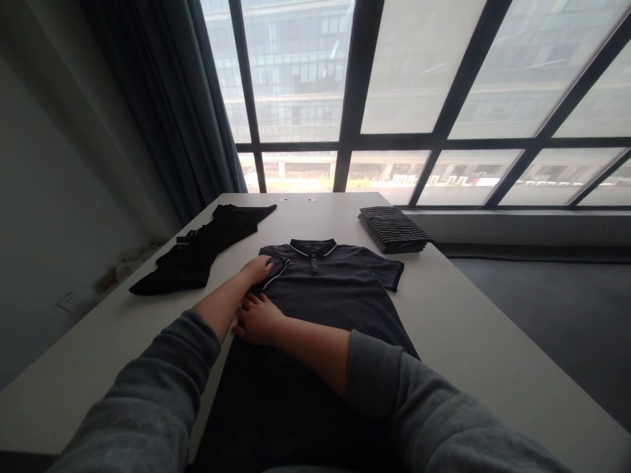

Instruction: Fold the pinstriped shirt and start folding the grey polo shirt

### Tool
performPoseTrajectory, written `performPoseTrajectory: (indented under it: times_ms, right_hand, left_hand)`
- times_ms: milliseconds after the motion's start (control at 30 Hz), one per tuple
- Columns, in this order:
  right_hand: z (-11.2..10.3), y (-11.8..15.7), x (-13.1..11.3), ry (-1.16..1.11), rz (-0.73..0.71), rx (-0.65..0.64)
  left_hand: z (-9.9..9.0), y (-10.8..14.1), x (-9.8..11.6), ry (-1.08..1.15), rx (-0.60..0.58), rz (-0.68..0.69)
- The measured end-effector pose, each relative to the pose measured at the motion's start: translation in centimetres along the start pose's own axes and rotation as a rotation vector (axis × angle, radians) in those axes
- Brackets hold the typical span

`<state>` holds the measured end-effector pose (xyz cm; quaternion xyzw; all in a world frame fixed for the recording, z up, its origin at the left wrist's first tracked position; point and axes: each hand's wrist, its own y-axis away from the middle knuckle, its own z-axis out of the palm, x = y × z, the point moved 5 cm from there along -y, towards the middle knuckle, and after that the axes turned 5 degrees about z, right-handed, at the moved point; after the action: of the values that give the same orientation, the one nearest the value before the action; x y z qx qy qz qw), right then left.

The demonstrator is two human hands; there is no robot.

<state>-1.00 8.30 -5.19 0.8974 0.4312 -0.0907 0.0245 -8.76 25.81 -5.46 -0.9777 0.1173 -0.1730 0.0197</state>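
Note:
A dark polo shirt (340, 282) lies front side up before me, its collar at the far end and white piping on collar and sleeves. At its left shoulder, the sleeve is turned inward over the body. My left hand (257, 269) is closed on that turned sleeve, with the fingertips partly hidden. Just below it, my right hand (262, 320) rests on the left side edge of the shirt, fingers apart and thumb out to the side. The opposite sleeve (392, 270) is spread outward. My forearms cover parts of the shirt's lower body.
The shirt lies on a white table (473, 355). Crumpled black clothing (202, 246) lies on its left side. Toward the back right sits a folded striped garment (394, 228), close to the table edge. Beyond are a dark curtain (162, 98) and large windows (300, 72).

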Motion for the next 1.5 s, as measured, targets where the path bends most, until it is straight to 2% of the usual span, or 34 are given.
performPoseTrajectory:
  times_ms: [167,267,367,533,633,733,833,900,967,1067,1200,1267,1333,1400,1500]
  right_hand:
    - [-1.2,1.7,3.0,-0.017,-0.004,-0.009]
    - [-1.9,3.2,5.9,-0.058,0.057,-0.002]
    - [-2.1,5.7,9.7,-0.083,0.153,-0.047]
    - [-2.7,12.7,16.9,-0.132,0.27,-0.072]
    - [-3.5,17.7,21.3,-0.29,0.337,-0.044]
    - [-4.8,22.2,25.8,-0.38,0.443,0.129]
    - [-5.5,25.4,30.2,-0.276,0.678,0.249]
    - [-5.3,26.7,32.4,-0.197,0.847,0.235]
    - [-5.1,27.2,33.7,-0.14,0.949,0.212]
    - [-5.1,27.1,34.7,-0.075,0.992,0.258]
    - [-5.4,26.9,35.7,-0.048,1.018,0.349]
    - [-5.6,26.9,36.5,-0.044,1.046,0.384]
    - [-5.8,26.9,37.2,-0.041,1.085,0.414]
    - [-5.8,26.8,37.8,-0.046,1.112,0.426]
    - [-5.9,26.3,38.3,-0.059,1.102,0.426]
  left_hand:
    - [2.4,1.2,-0.4,-0.118,-0.079,0.012]
    - [2.8,1.5,-0.7,-0.167,-0.108,0.008]
    - [2.7,1.6,-0.8,-0.203,-0.136,-0.002]
    - [2.3,1.4,-0.3,-0.26,-0.171,-0.016]
    - [2.1,0.6,1.0,-0.29,-0.165,-0.026]
    - [2.5,-0.5,2.8,-0.285,-0.142,-0.055]
    - [3.6,-0.8,4.6,-0.266,-0.129,-0.123]
    - [4.3,-0.5,5.3,-0.265,-0.115,-0.167]
    - [4.7,-0.1,5.7,-0.268,-0.099,-0.188]
    - [4.6,0.2,5.7,-0.27,-0.095,-0.173]
    - [3.4,0.6,6.2,-0.281,-0.073,-0.145]
    - [2.7,1.0,7.5,-0.296,-0.02,-0.142]
    - [2.5,1.4,10.2,-0.307,0.046,-0.087]
    - [3.2,1.7,14.2,-0.298,0.065,0.053]
    - [5.8,1.8,21.4,-0.249,-0.008,0.31]
